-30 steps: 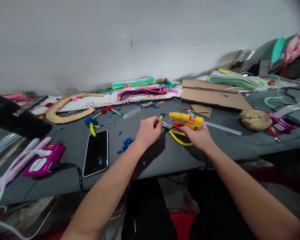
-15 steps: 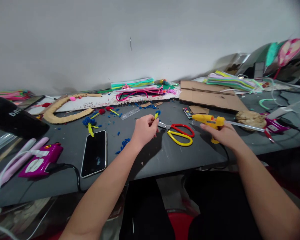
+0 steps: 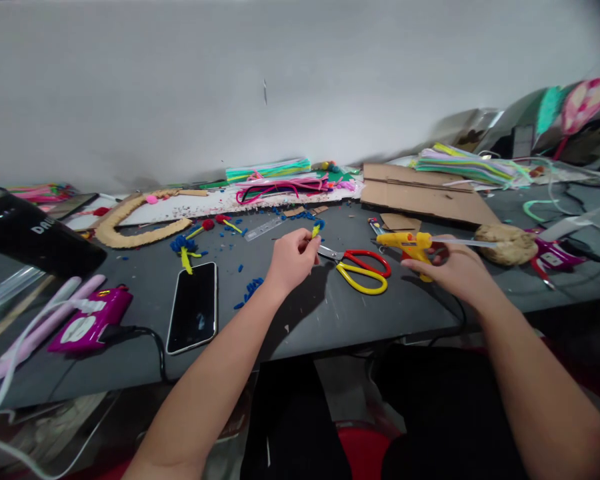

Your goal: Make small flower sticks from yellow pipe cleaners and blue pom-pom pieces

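Observation:
My left hand [image 3: 297, 257] pinches a small yellow and blue pipe-cleaner piece [image 3: 316, 229] between thumb and fingertips. My right hand [image 3: 453, 267] is closed round the handle of a yellow hot glue gun [image 3: 405, 241], its nozzle facing left and a clear glue stick [image 3: 463, 241] jutting from its back. Between the hands lie scissors [image 3: 363, 270] with one red and one yellow handle, the blades partly behind my left fingers. A blue and yellow pipe-cleaner flower [image 3: 183, 247] rests by the top of a phone [image 3: 193, 310].
Loose blue bits [image 3: 250, 290] lie left of my left hand, a clear ruler [image 3: 264, 229] beyond. Cardboard [image 3: 425, 193] and pipe-cleaner bundles [image 3: 270, 170] line the back. A black bottle [image 3: 35, 233] and purple device [image 3: 93, 320] stand left; a brown lump [image 3: 505, 244] sits right.
My right hand has taken a fuller hold of the glue gun's handle, and the gun has shifted slightly left, its stick now more level. My left hand keeps its pinch. The view has shifted slightly.

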`<action>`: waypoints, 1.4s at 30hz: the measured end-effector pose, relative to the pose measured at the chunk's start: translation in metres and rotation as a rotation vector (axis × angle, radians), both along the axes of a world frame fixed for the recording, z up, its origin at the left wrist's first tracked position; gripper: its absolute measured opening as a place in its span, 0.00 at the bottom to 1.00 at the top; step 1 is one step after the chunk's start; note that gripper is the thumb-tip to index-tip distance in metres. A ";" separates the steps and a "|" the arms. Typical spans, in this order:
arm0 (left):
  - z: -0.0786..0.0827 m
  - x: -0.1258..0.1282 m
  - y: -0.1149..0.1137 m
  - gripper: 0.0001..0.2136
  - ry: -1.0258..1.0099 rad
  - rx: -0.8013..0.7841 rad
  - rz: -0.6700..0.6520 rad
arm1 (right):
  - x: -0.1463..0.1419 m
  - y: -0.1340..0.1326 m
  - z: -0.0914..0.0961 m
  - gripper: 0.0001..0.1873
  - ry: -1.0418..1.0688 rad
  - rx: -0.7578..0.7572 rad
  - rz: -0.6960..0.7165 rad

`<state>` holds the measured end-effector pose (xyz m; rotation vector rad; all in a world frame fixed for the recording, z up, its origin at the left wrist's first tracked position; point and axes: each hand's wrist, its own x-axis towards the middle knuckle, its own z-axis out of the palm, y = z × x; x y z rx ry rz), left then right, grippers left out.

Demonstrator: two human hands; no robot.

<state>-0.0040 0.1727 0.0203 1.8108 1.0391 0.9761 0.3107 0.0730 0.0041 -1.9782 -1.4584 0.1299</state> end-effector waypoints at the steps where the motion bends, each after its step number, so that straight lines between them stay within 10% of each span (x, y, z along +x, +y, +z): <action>1: 0.001 0.000 0.000 0.12 -0.007 0.013 0.002 | 0.002 -0.008 0.001 0.30 -0.060 -0.007 -0.057; 5: 0.004 -0.001 -0.001 0.12 -0.049 0.032 0.001 | 0.007 -0.037 0.007 0.26 -0.110 -0.034 -0.114; 10: 0.007 0.000 -0.001 0.11 -0.159 -0.071 -0.041 | -0.016 -0.050 0.024 0.24 0.339 -0.192 0.387; 20: 0.010 -0.002 -0.004 0.13 -0.244 -0.216 -0.197 | -0.157 0.042 0.013 0.18 0.889 0.070 0.469; 42: 0.011 0.000 -0.011 0.13 -0.422 -0.473 -0.424 | -0.156 0.046 0.015 0.13 1.442 -0.036 0.622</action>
